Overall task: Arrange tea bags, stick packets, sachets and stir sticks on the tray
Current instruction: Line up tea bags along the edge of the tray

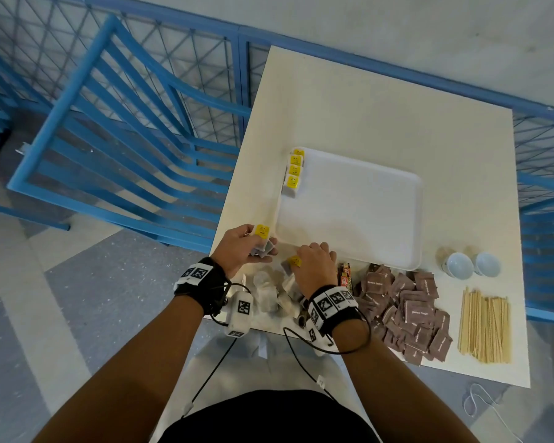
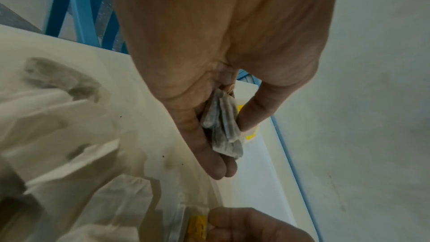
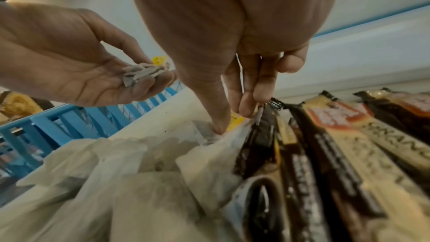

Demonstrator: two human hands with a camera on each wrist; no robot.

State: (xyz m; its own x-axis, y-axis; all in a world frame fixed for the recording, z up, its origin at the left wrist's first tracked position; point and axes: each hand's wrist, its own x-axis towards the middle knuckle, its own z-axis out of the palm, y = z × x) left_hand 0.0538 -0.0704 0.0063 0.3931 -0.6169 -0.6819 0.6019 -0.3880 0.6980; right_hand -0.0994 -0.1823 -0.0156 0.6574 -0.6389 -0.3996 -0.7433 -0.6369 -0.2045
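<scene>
A white tray [image 1: 359,212] lies on the table with a row of yellow-tagged tea bags [image 1: 293,172] along its left edge. Just off the tray's near left corner, my left hand [image 1: 259,247] grips a small bundle of tea bags [image 2: 223,124] between thumb and fingers. My right hand [image 1: 301,260] is down on the loose tea bag pile [image 1: 269,292], where thumb and fingers pinch one tea bag at its yellow tag [image 3: 236,120]. Stick packets [image 3: 337,144] lie right beside that hand.
Brown sugar sachets [image 1: 410,308] are heaped right of the stick packets [image 1: 344,274], and wooden stir sticks [image 1: 483,324] lie further right. Two small white cups [image 1: 459,265] stand by the tray's near right corner. A blue railing [image 1: 125,139] borders the table's left.
</scene>
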